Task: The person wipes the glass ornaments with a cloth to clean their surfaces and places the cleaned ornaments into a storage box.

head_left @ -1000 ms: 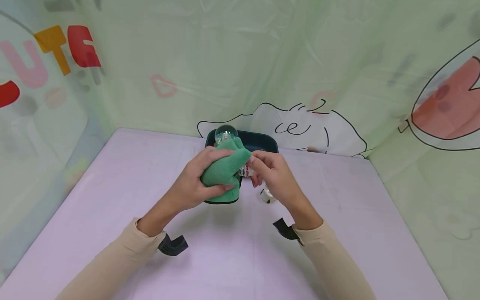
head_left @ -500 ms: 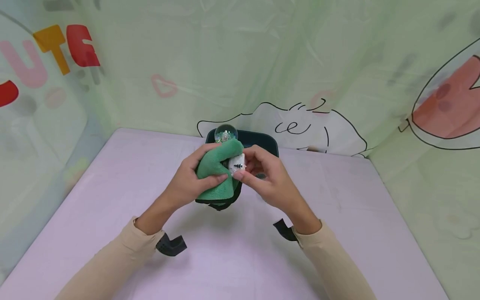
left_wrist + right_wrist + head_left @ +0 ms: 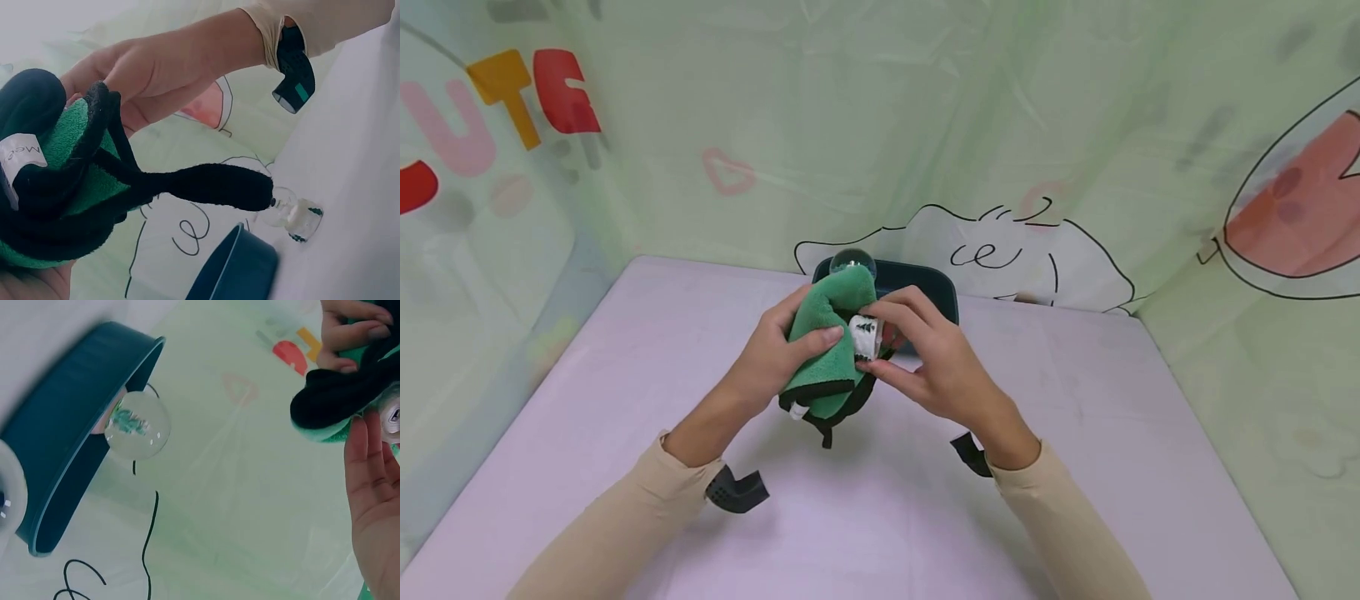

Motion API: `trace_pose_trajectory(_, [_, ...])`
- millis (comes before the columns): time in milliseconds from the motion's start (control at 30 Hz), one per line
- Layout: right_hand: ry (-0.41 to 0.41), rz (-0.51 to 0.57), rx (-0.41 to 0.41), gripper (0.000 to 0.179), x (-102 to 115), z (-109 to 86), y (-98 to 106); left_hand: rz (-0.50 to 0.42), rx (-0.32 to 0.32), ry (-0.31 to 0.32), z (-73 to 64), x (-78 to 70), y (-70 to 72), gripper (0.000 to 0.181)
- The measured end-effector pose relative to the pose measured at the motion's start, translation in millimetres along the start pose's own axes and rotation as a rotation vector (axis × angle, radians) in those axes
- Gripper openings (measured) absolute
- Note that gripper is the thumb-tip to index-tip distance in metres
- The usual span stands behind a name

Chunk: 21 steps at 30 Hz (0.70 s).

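In the head view my left hand (image 3: 767, 354) grips a folded green cloth (image 3: 820, 333) with black edging, thumb on top. The cloth wraps a small snow globe, whose white base (image 3: 865, 336) with dark trees sticks out on the right; its glass is hidden in the cloth. My right hand (image 3: 943, 367) pinches this base between thumb and fingers. Seen from the right wrist, the base's round underside (image 3: 392, 415) faces my right fingers. In the left wrist view a white label (image 3: 22, 156) and a black-edged flap (image 3: 219, 186) hang from the cloth.
Behind my hands stands a dark teal bin (image 3: 925, 279) on the lilac-covered table (image 3: 850, 517). A larger snow globe (image 3: 137, 425) sits in it. Another small snow globe (image 3: 303, 219) with a white base stands on the table beside the bin.
The cloth and my left hand have shifted left and slightly towards me. My right hand has moved in from the cloth's corner to the white base, which has turned to show its trees.
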State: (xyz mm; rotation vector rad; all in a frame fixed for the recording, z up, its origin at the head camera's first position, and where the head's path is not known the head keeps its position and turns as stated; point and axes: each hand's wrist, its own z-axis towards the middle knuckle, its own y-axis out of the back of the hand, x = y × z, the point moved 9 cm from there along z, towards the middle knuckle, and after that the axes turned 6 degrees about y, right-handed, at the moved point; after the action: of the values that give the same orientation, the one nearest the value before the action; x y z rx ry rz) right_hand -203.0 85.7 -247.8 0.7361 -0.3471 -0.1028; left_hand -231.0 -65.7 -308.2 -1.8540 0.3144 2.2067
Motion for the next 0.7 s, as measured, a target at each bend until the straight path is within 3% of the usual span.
trace_pose_trajectory(233, [0.144, -0.125, 0.025, 0.047, 5.5, -1.5, 0.3, -0.005, 0.006, 0.087, 1.3, 6.3, 0.2, 0.053])
trace_pose_trajectory(433, [0.323, -0.298, -0.036, 0.05, 17.0, -3.8, 2.4, -0.009, 0.01, 0.148, 1.2, 9.5, -0.3, 0.057])
trace_pose_trajectory(567, [0.379, -0.34, -0.064, 0.037, 20.5, -4.5, 3.0, -0.017, 0.02, 0.145, 0.8, 10.0, -1.0, 0.055])
trace_pose_trajectory(700, [0.362, -0.307, -0.07, 0.036, 18.7, -3.3, 4.3, -0.024, 0.026, 0.102, 0.1, 7.7, -1.8, 0.054])
